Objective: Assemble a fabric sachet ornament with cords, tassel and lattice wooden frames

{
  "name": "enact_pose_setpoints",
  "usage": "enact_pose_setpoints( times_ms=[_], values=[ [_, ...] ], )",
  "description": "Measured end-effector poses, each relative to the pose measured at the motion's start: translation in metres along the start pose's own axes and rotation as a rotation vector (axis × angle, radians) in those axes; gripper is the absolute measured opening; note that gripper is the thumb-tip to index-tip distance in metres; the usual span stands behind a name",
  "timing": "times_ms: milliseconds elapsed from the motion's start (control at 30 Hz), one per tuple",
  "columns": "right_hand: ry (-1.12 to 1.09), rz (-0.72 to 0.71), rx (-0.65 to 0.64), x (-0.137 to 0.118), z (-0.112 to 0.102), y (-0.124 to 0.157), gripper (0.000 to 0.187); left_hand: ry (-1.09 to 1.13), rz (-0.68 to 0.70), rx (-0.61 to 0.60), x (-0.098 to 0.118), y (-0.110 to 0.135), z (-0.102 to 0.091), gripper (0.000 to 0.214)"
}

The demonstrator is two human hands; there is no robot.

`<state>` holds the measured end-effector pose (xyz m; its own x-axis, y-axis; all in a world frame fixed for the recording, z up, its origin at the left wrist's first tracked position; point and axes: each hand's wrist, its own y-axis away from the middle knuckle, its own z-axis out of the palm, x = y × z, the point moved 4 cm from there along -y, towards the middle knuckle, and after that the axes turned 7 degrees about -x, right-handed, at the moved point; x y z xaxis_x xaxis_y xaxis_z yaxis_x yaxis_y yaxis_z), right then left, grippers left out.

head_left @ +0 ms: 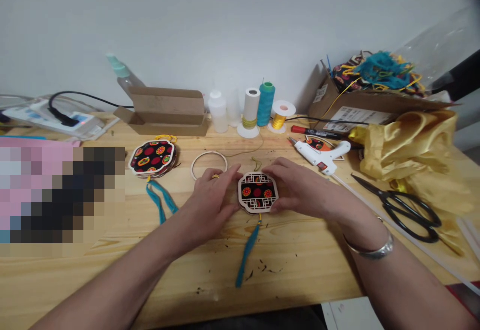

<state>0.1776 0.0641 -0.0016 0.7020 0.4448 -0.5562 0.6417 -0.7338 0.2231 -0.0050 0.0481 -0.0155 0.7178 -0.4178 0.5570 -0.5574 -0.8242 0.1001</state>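
Observation:
A lobed, flat pendant ornament (258, 193) lies on the wooden table between my hands, its white lattice frame over black cloth with red and orange flowers. From its lower edge a teal tassel (248, 255) trails toward me; a thin cord loop sticks out at the top. My right hand (298, 187) grips the right edge between thumb and fingers. Along the left edge, my left hand (215, 197) curves its thumb and fingers against the ornament. Behind the left hand lies a thin wooden ring (204, 162). A stack of similar ornaments (153, 157) with teal tassels sits further left.
A white glue gun (323, 156) and black scissors (403, 210) lie to the right, beside gold cloth (408, 155). Thread spools (266, 105), a white bottle (218, 112) and an open cardboard box (168, 115) line the wall. A fuller box (348, 115) stands back right.

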Motion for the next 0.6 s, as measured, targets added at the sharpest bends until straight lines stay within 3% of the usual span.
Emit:
enact_pose_setpoints(
  times_ms=[600],
  values=[
    [0.023,0.016,-0.009,-0.0011,0.0003,0.0004,0.041,0.003,0.019,-0.011,0.0012,0.0002,-0.0006,0.06]
  ],
)
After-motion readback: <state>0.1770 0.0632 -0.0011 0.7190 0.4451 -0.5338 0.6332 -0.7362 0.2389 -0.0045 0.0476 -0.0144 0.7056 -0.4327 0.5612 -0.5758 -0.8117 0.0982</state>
